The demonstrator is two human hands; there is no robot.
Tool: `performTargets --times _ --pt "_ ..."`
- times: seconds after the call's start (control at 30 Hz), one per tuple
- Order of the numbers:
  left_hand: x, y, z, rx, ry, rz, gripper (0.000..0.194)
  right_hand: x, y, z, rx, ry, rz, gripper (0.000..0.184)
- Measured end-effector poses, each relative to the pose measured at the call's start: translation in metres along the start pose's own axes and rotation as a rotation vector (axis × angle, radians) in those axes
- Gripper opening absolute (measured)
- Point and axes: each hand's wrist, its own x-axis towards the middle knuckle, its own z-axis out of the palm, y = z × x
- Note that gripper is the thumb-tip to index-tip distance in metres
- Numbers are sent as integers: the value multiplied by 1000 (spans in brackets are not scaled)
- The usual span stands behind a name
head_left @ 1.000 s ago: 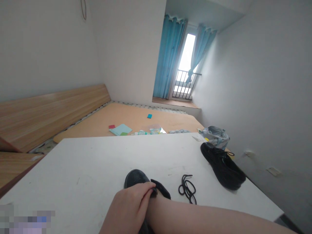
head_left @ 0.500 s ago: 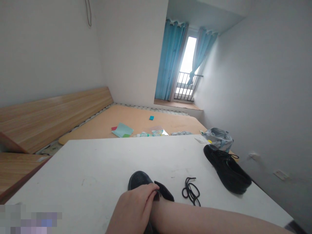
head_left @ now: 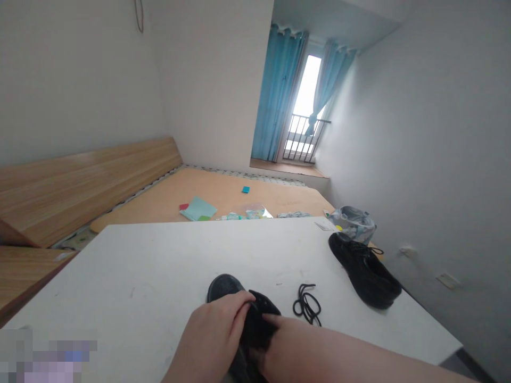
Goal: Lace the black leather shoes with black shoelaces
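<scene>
A black shoe (head_left: 224, 286) lies on the white table in front of me, its toe pointing away. My left hand (head_left: 217, 327) is closed over its upper, thumb and fingers pinching near the tongue. At the shoe's opening is my right hand (head_left: 275, 338), one fingertip by the raised black flap (head_left: 265, 303). Its other fingers are blurred and partly hidden in the dark of the shoe, so its grip is unclear. A loose black shoelace (head_left: 307, 303) lies curled to the right of the shoe. Farther right rests a second black shoe (head_left: 365, 274), with its lace in.
The white table (head_left: 167, 255) has its right edge beyond the second shoe. Behind it is a bed (head_left: 215, 183) with a light-green cloth-like sheet (head_left: 198, 208) and plastic packets (head_left: 257, 213). A grey bag (head_left: 353, 223) stands behind the second shoe, near the wall.
My right hand has drawn back toward me from under my left hand, baring more of the shoe's opening. My left hand keeps its hold. The view has shifted slightly.
</scene>
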Motion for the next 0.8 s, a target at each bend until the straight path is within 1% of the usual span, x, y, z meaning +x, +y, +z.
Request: performTargets --times 0.07,0.1,0.17,0.23,0.3,0.37,0.43,0.53,0.6,0.67,0.7,0.73,0.8 --pt "0 0 0 -8 6 4 35 -20 2 -5 -83 -162 -50 15" --pt "0 -1 0 -13 10 8 35 -27 2 -5 -104 -209 -67 13" --pt "0 -1 0 -19 12 17 35 -34 3 0 -115 -223 -74 7" --pt "-1 -2 1 -20 13 22 34 -35 3 12 -130 -199 -57 4" --pt "-1 -2 1 -23 12 19 34 -31 4 24 -144 -151 -19 6" --pt "-1 -1 1 -24 8 10 35 -28 5 30 -148 -144 -13 11" --pt "0 -1 1 -20 4 4 34 -25 6 30 -156 -180 -36 12" --pt "0 -1 1 -25 0 6 34 -23 7 25 -154 -250 -89 10" --pt "-1 0 0 -30 -1 1 33 -23 8 25 -144 -277 -110 14" --pt "-2 2 -1 -23 -13 5 32 -22 10 33 -124 -239 -113 18" --pt "-3 4 -2 -12 -26 18 32 -22 11 41 -97 -191 -116 18" --pt "-4 7 -2 5 -42 35 31 -22 11 49 -47 -117 -110 17" --pt "-7 13 -3 74 -91 85 31 -20 11 69 87 56 -53 18"
